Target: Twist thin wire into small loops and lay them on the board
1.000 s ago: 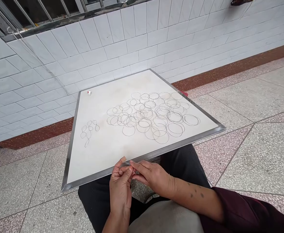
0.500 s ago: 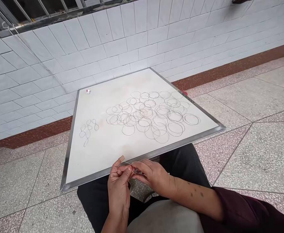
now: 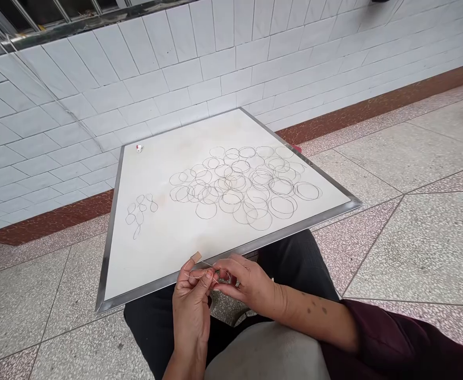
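My left hand point(image 3: 191, 311) pinches a thin wire loop point(image 3: 206, 263) between thumb and fingers at the table's near edge. A tan strip of tape point(image 3: 196, 257) wraps one of its fingertips. From the other side, my right hand point(image 3: 253, 282) has its thumb and fingers closed on the same wire, close to the left fingertips. The wire appears crossed at the pinch, with a small loop showing between the right fingers. Many round wire rings point(image 3: 206, 218) lie overlapping on the white table point(image 3: 168, 253). Several wire loops twisted into figure-eights point(image 3: 153, 205) lie at the left.
A small red and white object point(image 3: 139, 149) sits by the table's far left corner. Metal trim point(image 3: 152, 287) edges the tabletop. Behind it stands a white tiled wall point(image 3: 152, 89) with a barred window point(image 3: 57, 13). My legs point(image 3: 295, 264) are under the near edge.
The view has shifted slightly, so the table sits a little further left. The small wire loop between my right fingers shows more clearly now. Both hands keep their hold.
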The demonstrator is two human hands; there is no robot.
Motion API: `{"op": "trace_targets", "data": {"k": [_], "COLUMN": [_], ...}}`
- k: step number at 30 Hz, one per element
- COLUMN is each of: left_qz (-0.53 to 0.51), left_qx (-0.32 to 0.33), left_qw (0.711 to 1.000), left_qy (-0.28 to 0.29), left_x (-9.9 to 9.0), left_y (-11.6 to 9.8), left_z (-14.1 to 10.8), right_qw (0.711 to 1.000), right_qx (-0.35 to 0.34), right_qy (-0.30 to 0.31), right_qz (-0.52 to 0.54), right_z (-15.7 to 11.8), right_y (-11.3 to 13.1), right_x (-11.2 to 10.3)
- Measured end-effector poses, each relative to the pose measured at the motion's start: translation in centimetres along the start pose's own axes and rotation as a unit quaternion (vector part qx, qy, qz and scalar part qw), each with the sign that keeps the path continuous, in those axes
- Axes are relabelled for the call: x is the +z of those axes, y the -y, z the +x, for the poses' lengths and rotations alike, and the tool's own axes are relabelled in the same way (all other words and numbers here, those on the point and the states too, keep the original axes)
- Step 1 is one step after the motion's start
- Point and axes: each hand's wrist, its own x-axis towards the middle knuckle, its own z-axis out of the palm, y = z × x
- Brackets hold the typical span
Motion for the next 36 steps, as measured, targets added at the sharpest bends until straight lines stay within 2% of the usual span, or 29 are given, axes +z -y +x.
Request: {"op": "trace_targets", "data": {"k": [9, 16, 28, 36], "left_qz": [0.012, 0.005, -0.007, 0.008], "left_qx": [-0.041, -0.046, -0.052, -0.05], "left_qw": [0.999, 0.999, 0.999, 0.999], "left_qy": [0.026, 0.014, -0.007, -0.006], "left_x": [-0.3, -0.4, 0.3, 0.2], "left_y": [-0.7, -0.4, 0.0, 0.3], "left_z": [-0.1, -0.1, 0.0, 0.1], "right_qw": [0.994, 0.99, 0.996, 0.998], "right_qx": [-0.098, -0.123, -0.081, -0.048], "right_qy": [-0.034, -0.032, -0.044, -0.029], "right_qz": [-0.037, -0.064, -0.009, 0.019], "right_z": [0.1, 0.2, -0.2, -0.3], "right_y": [0.0, -0.1, -0.7, -1.0], "right_x": [-0.1, -0.1, 0.4, 0.5]}}
